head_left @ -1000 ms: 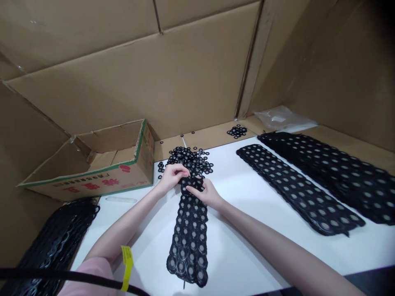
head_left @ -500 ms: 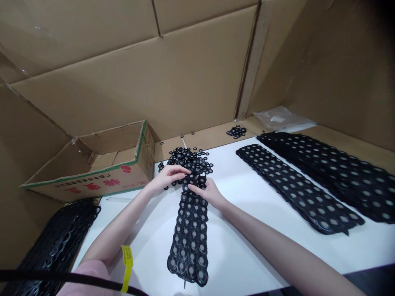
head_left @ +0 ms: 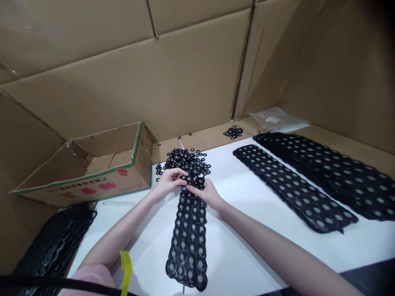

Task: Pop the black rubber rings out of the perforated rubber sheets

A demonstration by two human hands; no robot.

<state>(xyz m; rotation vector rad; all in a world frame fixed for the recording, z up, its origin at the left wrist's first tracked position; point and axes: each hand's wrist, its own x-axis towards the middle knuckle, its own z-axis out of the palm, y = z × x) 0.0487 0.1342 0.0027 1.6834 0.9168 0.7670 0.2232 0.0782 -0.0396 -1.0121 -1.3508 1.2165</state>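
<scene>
A long black rubber sheet [head_left: 187, 238] with rows of round, light-centred rings lies lengthwise in front of me on the white table. At its far end, my left hand [head_left: 171, 181] pinches at a small black piece between thumb and fingers; whether it is a loose ring or part of the sheet I cannot tell. My right hand [head_left: 210, 194] grips the sheet's right far edge, its thumb lying over the top and the other fingers mostly hidden. Just beyond both hands spreads a heap of loose black rings [head_left: 187, 158].
Two dotted black stacks of sheets, a narrow one [head_left: 286, 185] and a wider one [head_left: 336, 172], lie on the right. An open cardboard box [head_left: 101, 185] stands left, with more black sheets [head_left: 55, 242] nearer me. A small ring pile [head_left: 233, 132] and a plastic bag [head_left: 276, 118] are at the back.
The left hand's fingers have come down and closer to the sheet's far end, near the right thumb. The right hand stays on the sheet. The whole view has shifted slightly.
</scene>
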